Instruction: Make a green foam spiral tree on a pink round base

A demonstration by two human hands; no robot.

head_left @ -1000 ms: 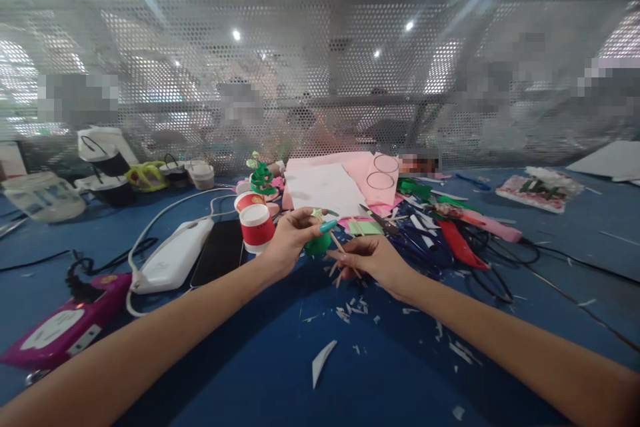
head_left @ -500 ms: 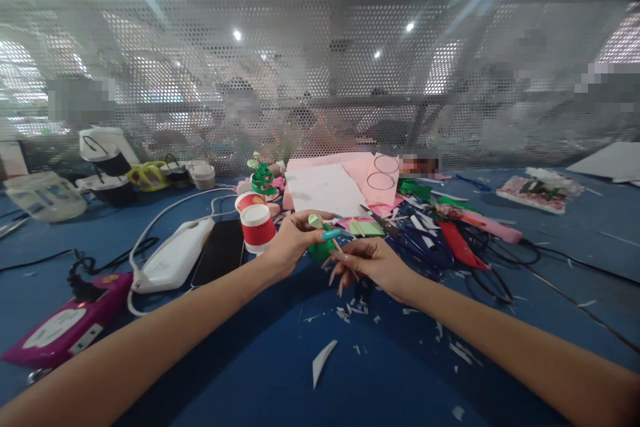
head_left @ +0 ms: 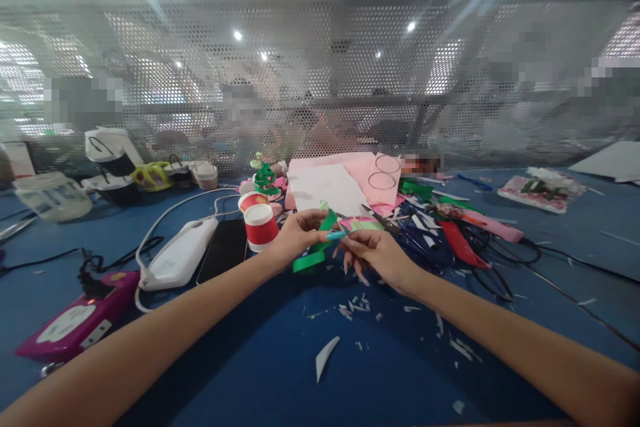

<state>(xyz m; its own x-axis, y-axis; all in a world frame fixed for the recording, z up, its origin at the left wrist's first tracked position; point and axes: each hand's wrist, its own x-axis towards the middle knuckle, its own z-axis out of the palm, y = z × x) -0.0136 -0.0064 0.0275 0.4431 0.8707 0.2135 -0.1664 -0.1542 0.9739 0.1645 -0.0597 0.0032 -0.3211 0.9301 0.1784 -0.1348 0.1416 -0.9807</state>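
Observation:
My left hand (head_left: 303, 233) is closed in a pinch on a green paper strip (head_left: 310, 259), which curls down in a loop below the fingers. A pale green tip (head_left: 324, 205) shows just above this hand. Thumb and forefinger of my right hand (head_left: 375, 253) press together right at the left thumb's tip, the other fingers hanging loosely curled. What lies between the right fingertips is too small to make out. Left of the hands stands a red and white paper cup (head_left: 261, 228). Behind it a spiral green paper plant (head_left: 265, 178) stands upright.
White paper (head_left: 325, 188) lies over pink sheets (head_left: 383, 177) at the back. Blue-handled scissors (head_left: 425, 247), a pink glue gun (head_left: 493, 225) and cables crowd the right. A black phone (head_left: 223, 253), white power bank (head_left: 180, 253) and purple power strip (head_left: 80, 320) lie left. Paper scraps (head_left: 327, 357) litter the front.
The green paper strip now hangs in an open loop from my left hand, where it was bunched. The thin stick seen between my hands no longer shows clearly. My right hand has shifted slightly right.

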